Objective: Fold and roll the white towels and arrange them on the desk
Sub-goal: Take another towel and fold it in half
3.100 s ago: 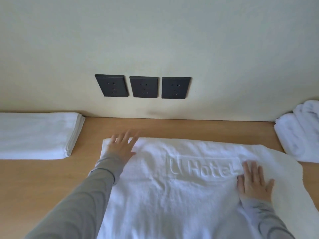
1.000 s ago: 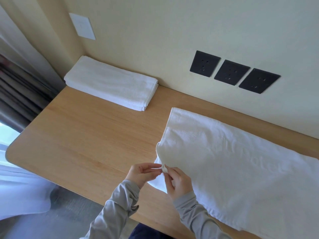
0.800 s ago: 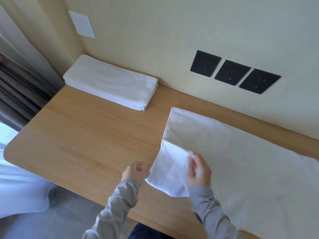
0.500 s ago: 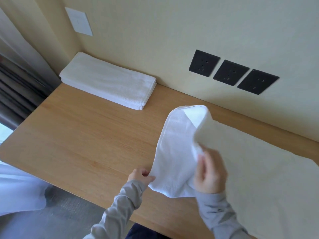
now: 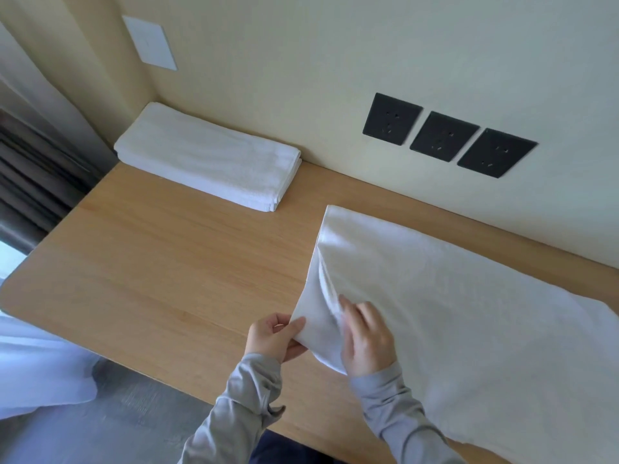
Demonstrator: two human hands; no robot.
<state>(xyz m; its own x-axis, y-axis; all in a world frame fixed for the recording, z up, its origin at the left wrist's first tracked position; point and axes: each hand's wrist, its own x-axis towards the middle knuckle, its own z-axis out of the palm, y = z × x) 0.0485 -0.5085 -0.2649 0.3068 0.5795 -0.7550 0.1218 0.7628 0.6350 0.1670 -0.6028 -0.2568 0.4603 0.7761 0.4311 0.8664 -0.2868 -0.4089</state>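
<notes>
White towel (image 5: 469, 313) corner pinched between fingers (image 5: 368, 318)

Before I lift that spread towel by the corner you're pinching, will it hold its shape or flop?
Probably floppy: the spread towel curves and creases between the left hand and right hand. Likely light: a finger pinch holds its corner up. The rest lies flat on the desk, so it would probably trail behind.

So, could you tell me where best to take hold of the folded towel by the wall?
Take the folded towel by its near long edge, coming from the desk side: it lies flat, with the wall behind and the corner at its left end.
</notes>
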